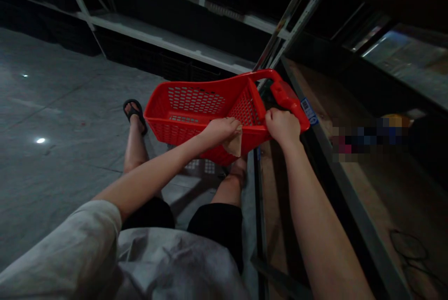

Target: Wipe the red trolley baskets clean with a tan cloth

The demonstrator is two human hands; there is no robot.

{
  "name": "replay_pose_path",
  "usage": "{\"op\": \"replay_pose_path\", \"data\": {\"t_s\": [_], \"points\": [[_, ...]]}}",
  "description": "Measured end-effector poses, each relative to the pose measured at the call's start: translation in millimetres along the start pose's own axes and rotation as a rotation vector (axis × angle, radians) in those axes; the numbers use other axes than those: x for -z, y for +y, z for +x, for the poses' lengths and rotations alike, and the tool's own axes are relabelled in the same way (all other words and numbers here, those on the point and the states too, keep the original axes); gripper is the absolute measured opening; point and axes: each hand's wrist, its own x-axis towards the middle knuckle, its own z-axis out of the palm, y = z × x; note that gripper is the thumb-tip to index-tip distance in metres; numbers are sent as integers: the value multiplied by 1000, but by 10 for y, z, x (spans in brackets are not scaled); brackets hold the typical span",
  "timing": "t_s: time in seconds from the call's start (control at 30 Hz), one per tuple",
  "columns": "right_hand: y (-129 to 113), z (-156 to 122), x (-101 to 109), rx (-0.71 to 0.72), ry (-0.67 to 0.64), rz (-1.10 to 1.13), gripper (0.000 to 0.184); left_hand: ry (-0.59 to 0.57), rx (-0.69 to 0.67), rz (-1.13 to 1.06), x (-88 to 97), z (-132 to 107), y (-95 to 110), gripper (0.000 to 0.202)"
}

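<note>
A red plastic shopping basket [194, 85] with slotted walls is in front of my legs, its long handle [285, 94] reaching toward the right. My left hand [222, 129] is closed on a tan cloth [234, 145], which hangs over the outside of the near rim. That hand rests at the rim, with its fingertips partly hidden. Closer to the handle, my right hand [283, 125] is wrapped round the basket's near rim. Nothing shows inside the part of the basket I can see.
White metal shelving [164, 43] with dark crates below runs along the back. To the right is a wooden bench or shelf [353, 188] with a dark edge, a loose black cable [409, 246] and a blurred-out patch. Grey floor [63, 160] spreads to the left.
</note>
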Motion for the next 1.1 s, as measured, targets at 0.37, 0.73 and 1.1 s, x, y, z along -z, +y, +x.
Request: {"op": "replay_pose_path", "data": {"t_s": [0.37, 0.73, 1.1], "points": [[-109, -60, 9, 20, 72, 44, 52, 23, 389, 0, 345, -1708, -1751, 44], [-313, -81, 20, 46, 84, 67, 49, 140, 185, -205, 60, -408, -201, 31], [-293, -89, -3, 7, 147, 88, 50, -50, 50, -83, 151, -441, -304, 26]]}}
